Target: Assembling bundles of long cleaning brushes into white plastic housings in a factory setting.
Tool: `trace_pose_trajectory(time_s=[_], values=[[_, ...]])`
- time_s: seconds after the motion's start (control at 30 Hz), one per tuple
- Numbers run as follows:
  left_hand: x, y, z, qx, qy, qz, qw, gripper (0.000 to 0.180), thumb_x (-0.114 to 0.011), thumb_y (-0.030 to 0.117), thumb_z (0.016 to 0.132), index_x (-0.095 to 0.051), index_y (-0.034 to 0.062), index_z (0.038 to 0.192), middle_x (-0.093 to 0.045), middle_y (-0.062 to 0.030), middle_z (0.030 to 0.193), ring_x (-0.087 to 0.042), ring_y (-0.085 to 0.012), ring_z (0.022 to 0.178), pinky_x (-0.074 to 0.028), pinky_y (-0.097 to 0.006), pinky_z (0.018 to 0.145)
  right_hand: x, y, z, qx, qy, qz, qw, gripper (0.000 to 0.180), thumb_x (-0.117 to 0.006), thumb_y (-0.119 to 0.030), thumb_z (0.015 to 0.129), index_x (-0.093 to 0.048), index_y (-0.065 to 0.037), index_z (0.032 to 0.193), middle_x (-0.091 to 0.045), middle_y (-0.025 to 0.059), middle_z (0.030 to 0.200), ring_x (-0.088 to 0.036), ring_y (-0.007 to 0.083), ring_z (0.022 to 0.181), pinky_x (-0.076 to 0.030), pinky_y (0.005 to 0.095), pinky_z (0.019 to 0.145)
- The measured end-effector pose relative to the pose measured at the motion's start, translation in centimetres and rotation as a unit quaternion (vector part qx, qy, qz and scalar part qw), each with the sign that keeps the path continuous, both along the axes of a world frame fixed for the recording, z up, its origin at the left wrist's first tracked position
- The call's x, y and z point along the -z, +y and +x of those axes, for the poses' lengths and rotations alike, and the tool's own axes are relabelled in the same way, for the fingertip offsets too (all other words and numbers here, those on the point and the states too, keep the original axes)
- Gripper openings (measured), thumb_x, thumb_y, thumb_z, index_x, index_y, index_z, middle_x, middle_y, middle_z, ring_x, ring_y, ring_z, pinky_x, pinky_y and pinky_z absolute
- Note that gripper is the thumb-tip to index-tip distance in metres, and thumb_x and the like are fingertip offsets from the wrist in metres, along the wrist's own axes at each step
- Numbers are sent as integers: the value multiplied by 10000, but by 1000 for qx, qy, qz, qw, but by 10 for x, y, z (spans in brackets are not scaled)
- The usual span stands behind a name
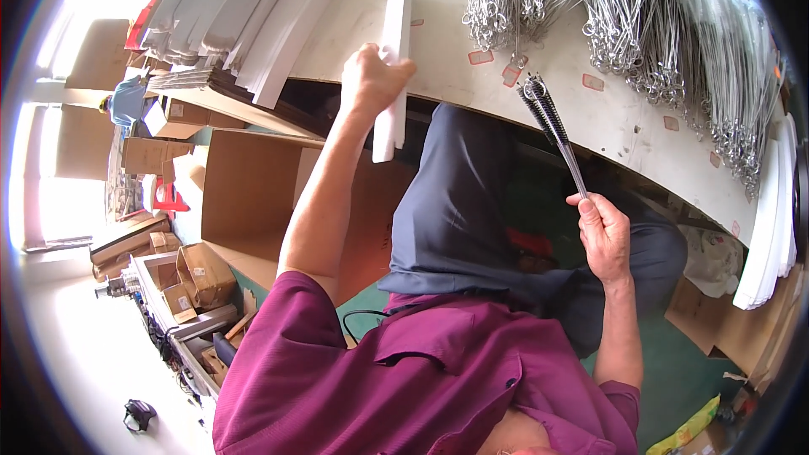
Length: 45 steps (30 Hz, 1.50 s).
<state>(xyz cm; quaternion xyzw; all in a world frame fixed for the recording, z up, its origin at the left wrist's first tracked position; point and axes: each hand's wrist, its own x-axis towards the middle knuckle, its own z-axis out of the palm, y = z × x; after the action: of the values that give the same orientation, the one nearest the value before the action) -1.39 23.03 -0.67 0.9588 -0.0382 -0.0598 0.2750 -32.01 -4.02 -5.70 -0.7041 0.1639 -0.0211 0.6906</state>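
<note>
My left hand is closed around a long, narrow white box, which tilts across the table's near edge. Its lower end sticks out over my lap. On the other side, my right hand pinches the thin metal stems of a small bunch of wire brushes. Their black bristles point up and away toward the table. Farther back lie loose bundles of silvery wire stems with looped ends, and more such stems are heaped to the right.
Stacked flat white boxes cover the table's left end. More white strips lean at its right end. A large open cardboard carton stands below on the left. Small red-bordered labels dot the white tabletop. A person in blue is far left.
</note>
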Motion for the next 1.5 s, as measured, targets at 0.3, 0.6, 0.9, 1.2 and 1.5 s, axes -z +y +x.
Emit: trace_pose_trajectory(time_s=[0.3,0.6,0.9,1.2,1.5], values=[[15,1,-7,-11,192,-581,791,472,-623,135,892,-521,-100,1288,-668,-252,1106,-662,-274,940,-567,-375,893,-19,23,-9,-96,35,46,994,291,-576,-260,1076,-715,-6,1044,-430,-83,634,-344,17,562,-271,227,496],[7,-32,-26,9,121,-730,673,492,-611,119,957,-448,-62,1384,-633,-269,1087,-631,-276,897,-560,-405,843,-12,38,-12,-121,40,51,991,362,-553,-310,1084,-695,17,1021,-413,-81,580,-344,11,513,-288,210,471],[0,-43,-50,-12,117,-737,665,411,-598,209,969,-567,-103,1234,-621,-249,1067,-605,-264,864,-529,-413,820,-9,33,-7,-121,74,26,990,266,-566,-194,1073,-725,17,1046,-421,-75,627,-346,30,576,-291,240,509],[-3,-43,-43,-46,109,-770,627,409,-591,203,947,-569,-123,1193,-584,-224,1005,-570,-281,871,-502,-419,836,-6,28,-6,-129,126,96,979,309,-553,-238,1081,-723,12,1017,-426,-75,607,-350,16,536,-296,221,479],[5,-46,-52,-56,107,-781,613,416,-600,213,934,-554,-116,1184,-566,-214,967,-557,-270,842,-480,-404,780,-15,20,-1,-146,210,266,929,322,-549,-265,1083,-711,10,1036,-436,-69,617,-370,7,521,-315,188,453]])
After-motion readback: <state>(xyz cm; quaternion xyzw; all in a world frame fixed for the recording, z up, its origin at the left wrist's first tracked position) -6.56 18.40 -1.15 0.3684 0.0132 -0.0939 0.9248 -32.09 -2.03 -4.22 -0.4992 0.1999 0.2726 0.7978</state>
